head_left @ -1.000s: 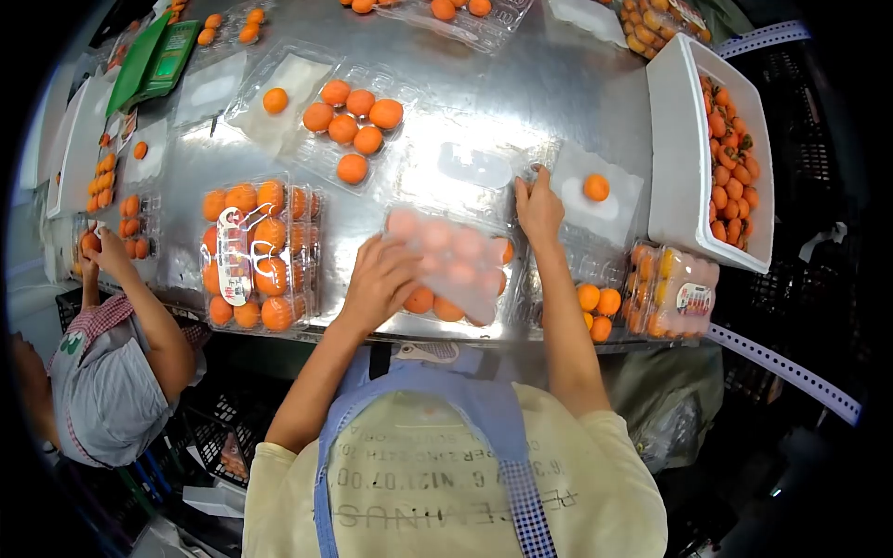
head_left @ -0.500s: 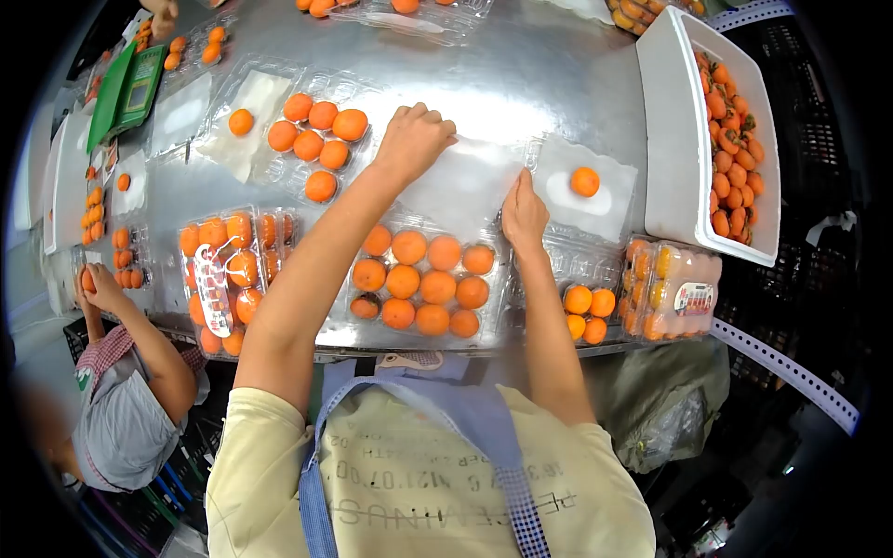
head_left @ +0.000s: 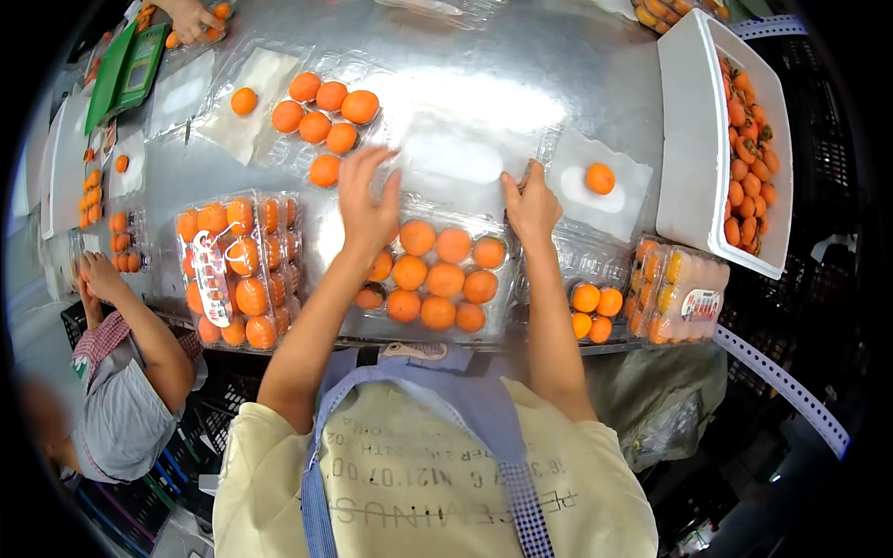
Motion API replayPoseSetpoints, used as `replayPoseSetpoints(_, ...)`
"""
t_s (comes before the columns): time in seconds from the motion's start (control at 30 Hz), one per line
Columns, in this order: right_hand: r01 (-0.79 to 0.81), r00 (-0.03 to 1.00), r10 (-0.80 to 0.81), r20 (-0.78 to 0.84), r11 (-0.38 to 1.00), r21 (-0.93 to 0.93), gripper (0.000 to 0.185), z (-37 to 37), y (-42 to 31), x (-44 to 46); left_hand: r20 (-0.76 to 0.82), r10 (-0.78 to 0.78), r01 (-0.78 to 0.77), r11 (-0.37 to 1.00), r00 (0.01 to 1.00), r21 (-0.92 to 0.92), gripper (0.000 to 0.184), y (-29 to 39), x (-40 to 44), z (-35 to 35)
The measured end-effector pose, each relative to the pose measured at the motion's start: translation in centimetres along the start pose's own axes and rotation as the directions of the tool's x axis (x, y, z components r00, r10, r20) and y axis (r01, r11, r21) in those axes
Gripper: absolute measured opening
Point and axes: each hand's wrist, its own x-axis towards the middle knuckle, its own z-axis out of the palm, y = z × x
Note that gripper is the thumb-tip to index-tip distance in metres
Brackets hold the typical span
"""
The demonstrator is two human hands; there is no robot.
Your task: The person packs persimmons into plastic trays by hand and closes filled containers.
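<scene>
In front of me lies a clear plastic clamshell, its base (head_left: 521, 279) filled with several rows of orange persimmons (head_left: 445, 280). Its lid (head_left: 484, 126) is folded back away from me, with a thin white sheet (head_left: 437, 153) lying over it. At the lid's left edge my left hand (head_left: 366, 200) is open, thumb and fingers apart, slightly blurred. My right hand (head_left: 532, 206) is at the opposite edge, thumb and curled fingers around the plastic rim; the exact contact is partly hidden.
A white foam box (head_left: 679, 139) of persimmons stands at the right. Packed clamshells (head_left: 265, 307) sit left; others (head_left: 684, 293) sit right. Beyond my left hand is a partly filled tray (head_left: 316, 126). A co-worker's hands (head_left: 100, 277) are at far left; another person's hand (head_left: 191, 20) is top left.
My left hand has come back toward me from the lid's far left corner, and its fingers have spread. My right hand has stayed by the lid's right edge, its thumb farther from the index finger.
</scene>
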Motion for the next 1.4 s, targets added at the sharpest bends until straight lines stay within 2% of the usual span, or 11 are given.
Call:
replayPoseSetpoints(0.17, 0.006, 1.000, -0.006, 0.009, 0.999, -0.047, 0.052, 0.4, 0.3, 0.2, 0.078, -0.545, 0.551, 0.826, 0.835, -0.123, 0.024, -0.5, -10.2, -5.8)
replayPoseSetpoints(0.27, 0.017, 1.000, -0.017, -0.001, 0.995, -0.101, 0.053, 0.5, -0.1, 0.5, 0.210, -0.705, 0.736, 0.643, 0.677, -0.215, 0.033, -1.9, -14.7, -6.7)
replayPoseSetpoints(0.33, 0.009, 1.000, -0.008, 0.008, 0.989, -0.149, 0.053, 0.6, -0.2, 0.4, 0.281, -0.713, 0.766, 0.604, 0.643, -0.221, 0.039, -0.8, -15.0, -7.2)
replayPoseSetpoints(0.6, 0.078, 0.996, -0.067, 0.053, 0.967, -0.242, 0.052, 0.0, -0.7, 0.9, 0.275, -0.681, 0.731, 0.594, 0.679, -0.337, 0.040, -0.9, -17.7, -7.0)
replayPoseSetpoints(0.77, 0.148, 0.989, -0.138, 0.058, 0.955, -0.256, 0.059, 0.0, -0.2, 1.5, 0.243, -0.689, 0.730, 0.630, 0.682, -0.263, 0.044, -0.9, -18.9, -6.7)
replayPoseSetpoints(0.87, 0.067, 0.998, -0.066, 0.012, 0.979, -0.191, 0.064, 0.0, -0.5, 1.6, 0.262, -0.666, 0.715, 0.663, 0.699, -0.221, 0.045, -0.1, -19.2, -6.6)
replayPoseSetpoints(0.97, 0.260, 0.951, -0.282, -0.122, 0.950, -0.174, 0.073, 0.1, 0.2, 1.2, 0.260, -0.644, 0.694, 0.680, 0.720, -0.237, 0.046, -1.1, -20.2, -5.6)
replayPoseSetpoints(1.0, 0.262, 0.953, -0.281, -0.111, 0.951, -0.163, 0.072, -0.3, -0.5, 0.6, 0.269, -0.639, 0.692, 0.681, 0.721, -0.239, 0.046, -1.3, -20.4, -5.5)
replayPoseSetpoints(1.1, 0.286, 0.943, -0.310, -0.124, 0.941, -0.182, 0.070, -1.2, -1.7, -1.4, 0.151, -0.511, 0.518, 0.855, 0.846, -0.009, 0.045, 0.0, -19.3, -6.3)
replayPoseSetpoints(1.2, 0.356, 0.883, -0.421, -0.206, 0.888, -0.290, 0.067, -0.9, -1.1, -1.5, 0.089, -0.307, 0.303, 0.951, 0.948, 0.057, 0.046, 3.0, -15.8, -7.8)
replayPoseSetpoints(1.4, 0.388, 0.866, -0.467, -0.178, 0.852, -0.351, 0.054, 0.2, 0.9, -1.3, 0.246, 0.037, -0.102, 0.961, 0.969, 0.257, 0.047, 2.4, -10.5, -3.7)
